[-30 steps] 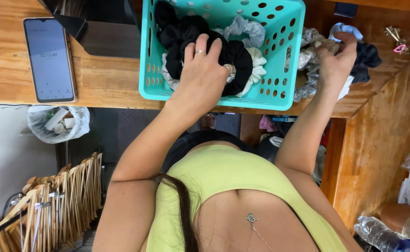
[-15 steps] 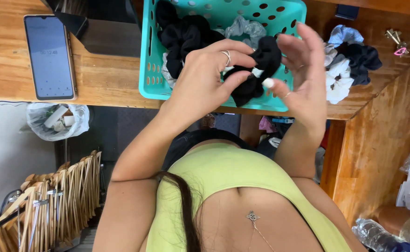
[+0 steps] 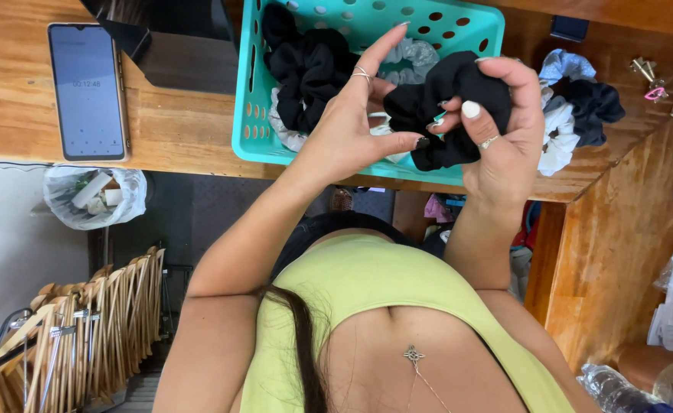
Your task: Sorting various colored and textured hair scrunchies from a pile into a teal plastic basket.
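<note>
Currently: black scrunchie (image 3: 447, 103), held over the front edge of the teal basket (image 3: 351, 157).
Right hand (image 3: 497, 126) closed around it; left hand (image 3: 351, 126) half open, fingertips pinching its edge. Further scrunchies (image 3: 306, 69) inside the basket, a small pile (image 3: 577, 107) to its right, phone (image 3: 87, 92) at left on the wooden table (image 3: 183, 130).

The person wears a sleeveless yellow-green crop top (image 3: 367, 283) across the lower middle of the frame, arms bare. A small silver navel pendant (image 3: 413, 356) hangs on a thin chain. Dark long hair (image 3: 306, 352) falls down the front. Both hands carry rings (silver-toned bands); right hand (image 3: 497, 138) nails are white, left hand (image 3: 344, 130) nails dark.
</note>
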